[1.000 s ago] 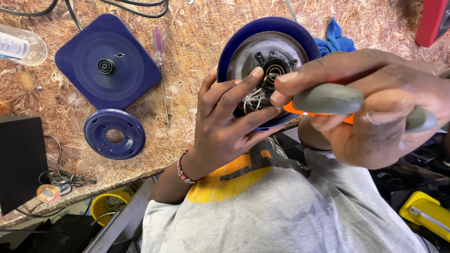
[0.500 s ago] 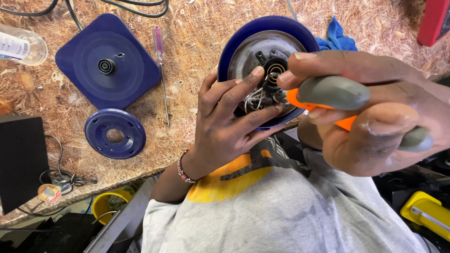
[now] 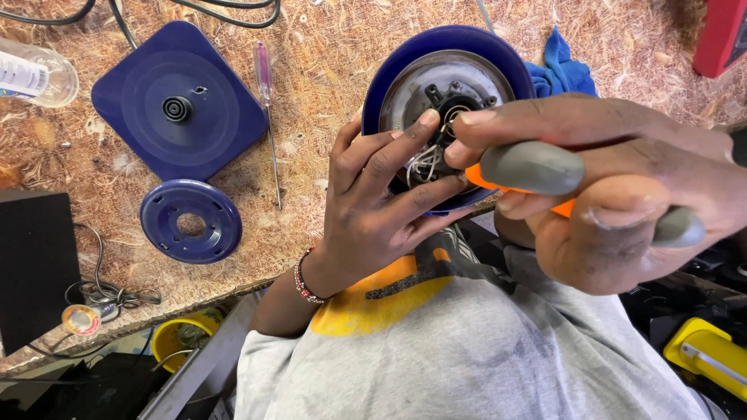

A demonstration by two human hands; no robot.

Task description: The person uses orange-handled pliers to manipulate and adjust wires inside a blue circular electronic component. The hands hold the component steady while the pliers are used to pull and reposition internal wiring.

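Right hand has edged lower | fist clamps orange-grey pliers | left hand cradles blue kettle base (wires exposed)

Two hands were in the middle of it — the left hand and the right hand — with one blue round appliance body between them at the bench's near edge, and one orange-and-grey tool in the right. Loose blue parts on the bench counted two: one square base toward the far left corner, one round ring plate nearer the front edge. One purple-handled screwdriver lay beside them. One blue cloth sat by the far edge, one clear plastic bottle at the left edge — and one small solder spool at the near left corner.
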